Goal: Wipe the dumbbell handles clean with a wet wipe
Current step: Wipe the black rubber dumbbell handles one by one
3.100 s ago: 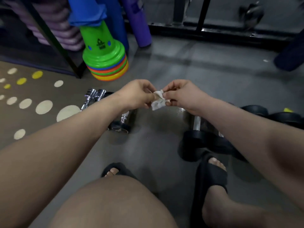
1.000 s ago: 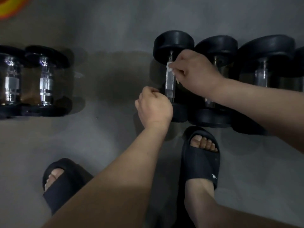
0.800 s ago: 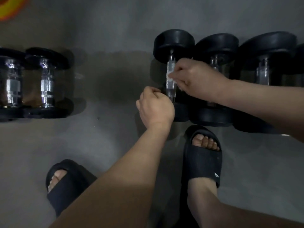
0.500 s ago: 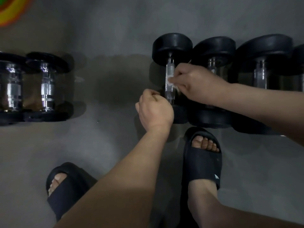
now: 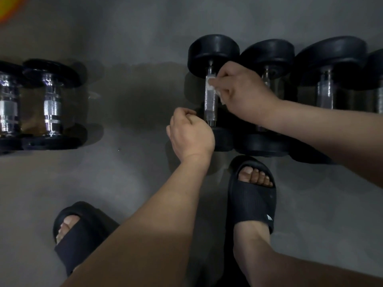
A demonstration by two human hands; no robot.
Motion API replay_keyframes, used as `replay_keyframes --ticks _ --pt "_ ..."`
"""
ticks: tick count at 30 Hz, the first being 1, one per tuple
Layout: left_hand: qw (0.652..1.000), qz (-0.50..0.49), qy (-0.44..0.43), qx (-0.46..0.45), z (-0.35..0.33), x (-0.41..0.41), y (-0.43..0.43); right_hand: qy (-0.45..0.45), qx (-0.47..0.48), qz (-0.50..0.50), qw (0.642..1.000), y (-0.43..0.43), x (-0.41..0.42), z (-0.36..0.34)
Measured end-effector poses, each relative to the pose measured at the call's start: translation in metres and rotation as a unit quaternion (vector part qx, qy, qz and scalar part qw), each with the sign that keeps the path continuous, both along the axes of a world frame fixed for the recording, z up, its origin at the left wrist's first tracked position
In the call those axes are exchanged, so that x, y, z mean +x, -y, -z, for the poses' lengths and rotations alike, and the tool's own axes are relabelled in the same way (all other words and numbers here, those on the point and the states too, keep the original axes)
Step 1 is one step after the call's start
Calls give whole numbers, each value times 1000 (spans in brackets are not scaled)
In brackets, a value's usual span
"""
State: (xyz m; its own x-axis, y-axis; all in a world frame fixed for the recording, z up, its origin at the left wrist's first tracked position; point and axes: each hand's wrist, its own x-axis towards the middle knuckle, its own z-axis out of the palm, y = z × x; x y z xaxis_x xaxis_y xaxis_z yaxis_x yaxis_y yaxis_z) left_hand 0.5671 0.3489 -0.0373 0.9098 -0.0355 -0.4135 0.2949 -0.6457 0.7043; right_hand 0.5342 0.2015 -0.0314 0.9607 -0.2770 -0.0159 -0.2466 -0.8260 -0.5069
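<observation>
A row of black dumbbells lies on the grey floor at upper right. The leftmost one (image 5: 213, 49) has a knurled chrome handle (image 5: 210, 106). My right hand (image 5: 242, 92) pinches a white wet wipe (image 5: 211, 83) against the upper part of that handle. My left hand (image 5: 190, 133) is curled over the near black end of the same dumbbell, at the handle's lower end. What its fingers hold is hidden under the hand. More black dumbbells (image 5: 329, 59) lie to the right.
Two chrome-handled dumbbells (image 5: 51, 104) lie side by side at the left edge. My feet in black slides (image 5: 251, 195) stand on the floor, the right one just below the dumbbell row. A coloured cone edge (image 5: 8, 9) shows at top left.
Earlier both hands held the wipe in front of me. Over the last second my right hand has slid the wipe down the handle and back up; my left hand stayed put.
</observation>
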Motion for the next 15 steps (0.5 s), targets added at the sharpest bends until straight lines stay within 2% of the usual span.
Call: replay_keyframes --ticks 3,5,7,10,11,15 --pt "1000 -5 -3 -6 1 1 0 -3 52 -113 992 -7 -13 -8" --pt "1000 -7 -1 -8 2 1 0 -42 72 -186 979 -3 -16 -17" --pt "1000 -8 -2 -9 2 1 0 -48 64 -182 980 6 -7 -16" --pt "1000 -12 -4 -17 4 1 -2 -20 57 -91 994 12 1 -11" --pt "1000 -12 -6 -17 4 2 -2 -19 56 -92 994 11 0 -11" --pt "1000 -7 -1 -17 5 3 -3 -79 82 -239 964 2 -8 -21"
